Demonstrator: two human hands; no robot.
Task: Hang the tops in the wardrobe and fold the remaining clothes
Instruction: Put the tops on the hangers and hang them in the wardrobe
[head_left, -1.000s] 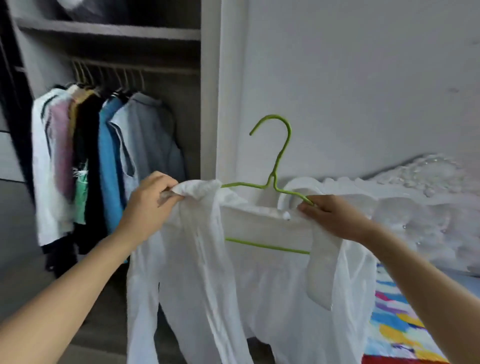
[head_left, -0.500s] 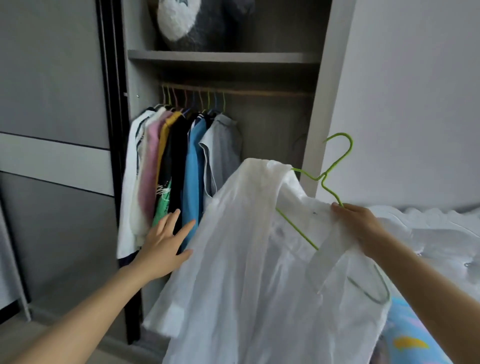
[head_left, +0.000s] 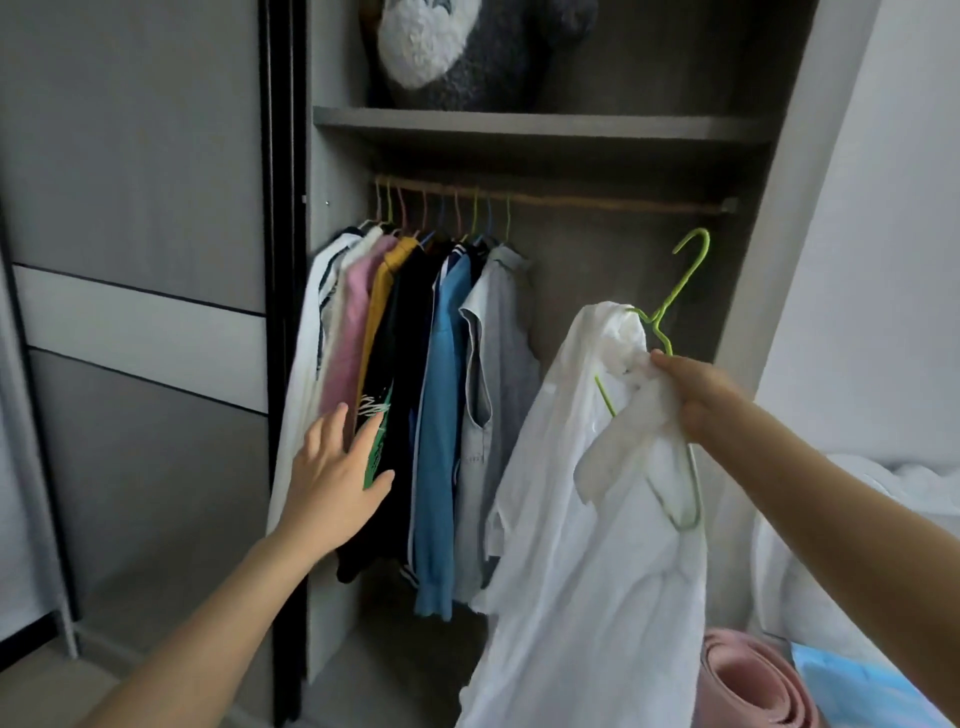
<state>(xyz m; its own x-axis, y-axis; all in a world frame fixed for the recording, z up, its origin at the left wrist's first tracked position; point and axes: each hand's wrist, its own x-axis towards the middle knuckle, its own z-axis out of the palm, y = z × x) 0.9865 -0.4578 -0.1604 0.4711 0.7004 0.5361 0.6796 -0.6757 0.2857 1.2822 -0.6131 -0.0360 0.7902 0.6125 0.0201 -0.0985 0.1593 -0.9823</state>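
Right hand (head_left: 693, 397) grips white cotton shirt (head_left: 587, 519) bunched on thin green wire hanger (head_left: 675, 291), held up in front of open grey wardrobe (head_left: 545, 122) below wooden rail (head_left: 597, 200); left hand (head_left: 332, 478), fingers spread, touches row of hung tops (head_left: 415, 364).

The right hand (head_left: 696, 395) grips a white shirt (head_left: 587, 545) on a green hanger (head_left: 688, 270). To its left, the left hand (head_left: 332, 478), fingers spread, touches tops hanging (head_left: 441, 389) from the wardrobe rail (head_left: 597, 200).
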